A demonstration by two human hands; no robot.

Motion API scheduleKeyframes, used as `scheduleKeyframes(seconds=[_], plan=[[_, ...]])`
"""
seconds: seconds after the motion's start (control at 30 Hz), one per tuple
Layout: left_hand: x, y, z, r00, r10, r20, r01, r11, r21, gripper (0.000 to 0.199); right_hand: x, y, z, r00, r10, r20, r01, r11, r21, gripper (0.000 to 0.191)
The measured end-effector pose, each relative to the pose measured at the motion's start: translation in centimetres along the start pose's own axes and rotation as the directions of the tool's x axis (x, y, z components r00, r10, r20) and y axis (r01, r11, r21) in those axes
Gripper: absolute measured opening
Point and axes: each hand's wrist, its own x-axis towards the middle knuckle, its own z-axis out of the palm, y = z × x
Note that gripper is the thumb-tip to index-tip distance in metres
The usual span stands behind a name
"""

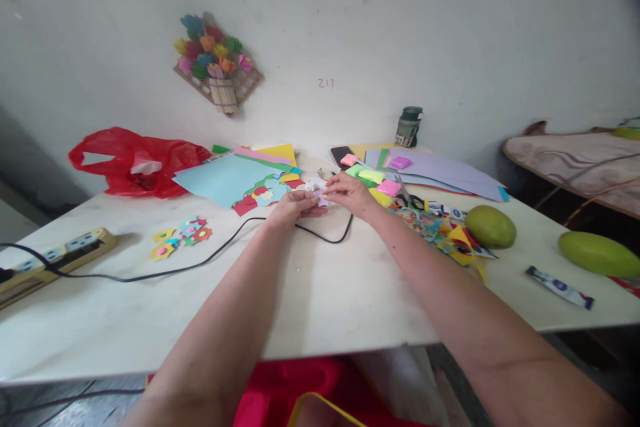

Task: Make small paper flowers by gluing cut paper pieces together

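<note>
My left hand [299, 205] is closed on the edge of a small lilac paper flower [321, 199], held just above the table near its middle. From the other side my right hand [350, 192] reaches in, its fingers pinched together at the flower's centre. A tiny yellow spot shows by those fingertips, too small to make out. Beyond my left hand lie coloured paper cut-outs [265, 192]. To the left, several finished paper flowers [185, 235] with round coloured centres rest on the table.
A black cable [190, 269] crosses the table from a power strip [65, 257]. Behind are a red plastic bag [135, 163] and coloured paper sheets [215, 177]. At right lie clay packets [370, 175], scissors [413, 201], paper scraps [435, 227], green fruits [490, 227] and a tube [560, 287].
</note>
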Motion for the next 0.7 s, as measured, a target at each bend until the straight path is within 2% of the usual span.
scheduleKeyframes(seconds=[0.3, 0.7], plan=[[0.08, -0.2, -0.2, 0.999, 0.008, 0.044, -0.007, 1.0, -0.025, 0.031, -0.03, 0.21, 0.24, 1.0, 0.022, 0.018, -0.022, 0.999, -0.037, 0.011], [0.03, -0.06, -0.13, 0.999, 0.008, 0.046, -0.007, 1.0, -0.029, 0.028, -0.08, -0.33, -0.05, 0.998, -0.014, 0.067, 0.019, 0.996, -0.088, 0.015]])
